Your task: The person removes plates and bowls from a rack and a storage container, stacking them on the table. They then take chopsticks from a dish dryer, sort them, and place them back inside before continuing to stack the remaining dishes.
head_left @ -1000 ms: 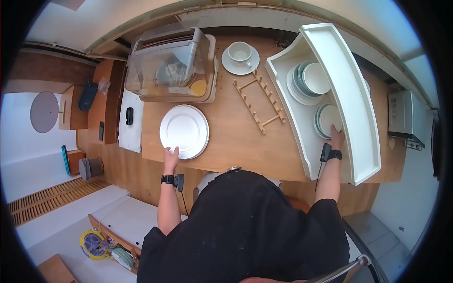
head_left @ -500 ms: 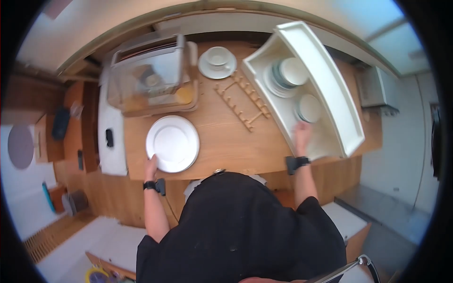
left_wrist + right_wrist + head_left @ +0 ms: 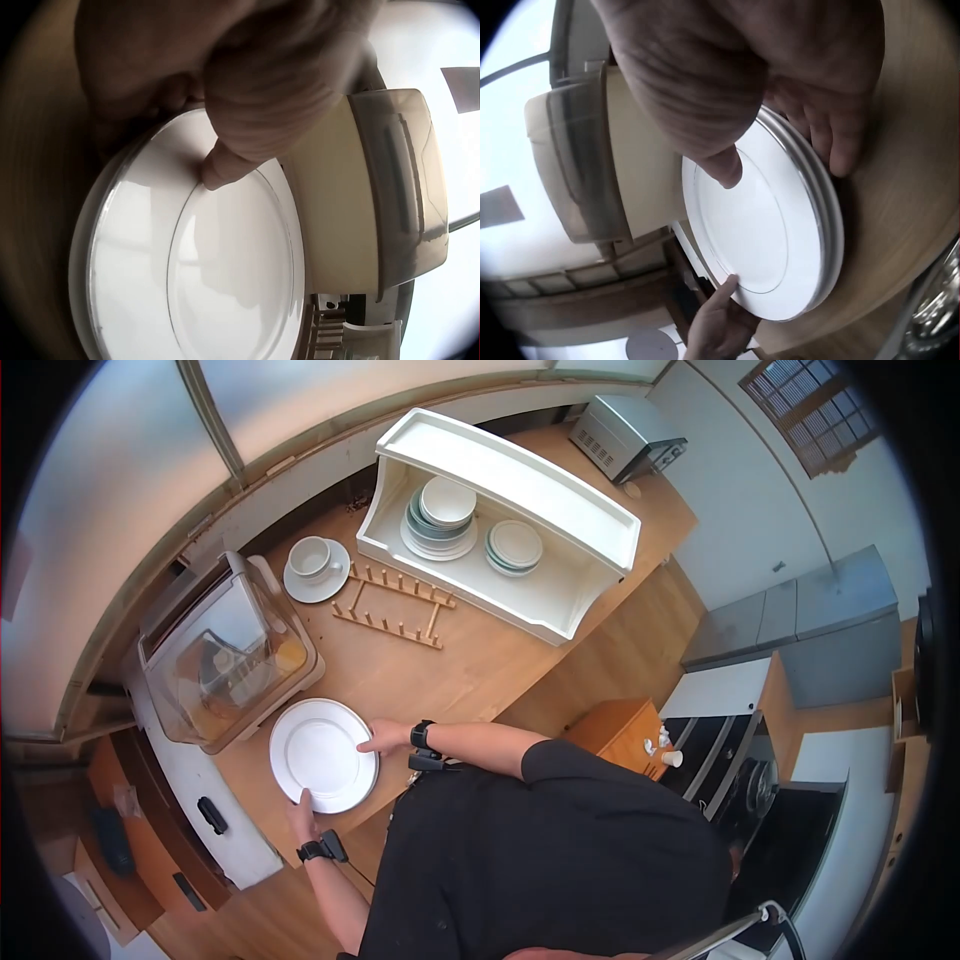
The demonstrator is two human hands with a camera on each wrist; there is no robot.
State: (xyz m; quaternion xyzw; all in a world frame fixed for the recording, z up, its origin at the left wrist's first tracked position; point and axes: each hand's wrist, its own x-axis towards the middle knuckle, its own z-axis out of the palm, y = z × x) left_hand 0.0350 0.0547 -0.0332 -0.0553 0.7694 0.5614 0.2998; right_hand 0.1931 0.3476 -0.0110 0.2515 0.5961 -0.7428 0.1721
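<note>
A stack of white plates (image 3: 322,757) lies at the near left part of the wooden table. At its near rim my left hand (image 3: 303,820) holds the stack, thumb on the top plate. My right hand (image 3: 388,737) holds the right side of the rim. The right wrist view shows the right thumb (image 3: 724,166) over the top plate and the other fingers (image 3: 844,146) along the outside of the stacked rims. In the left wrist view, the left thumb (image 3: 221,166) lies on the plate's face; the other fingers are largely hidden behind the hand.
Behind the plates stands a clear-lidded box (image 3: 235,660). A cup (image 3: 312,557) on a saucer (image 3: 318,588) and a wooden peg rack (image 3: 395,605) are farther back. A white shelf (image 3: 510,600) holds stacked bowls (image 3: 447,505) and small dishes (image 3: 516,545). A toaster oven (image 3: 620,435) sits at the far end.
My right hand has left the small dishes in the white shelf and come across to the plates. The left hand stays at the plates' rim. The head view has turned left.
</note>
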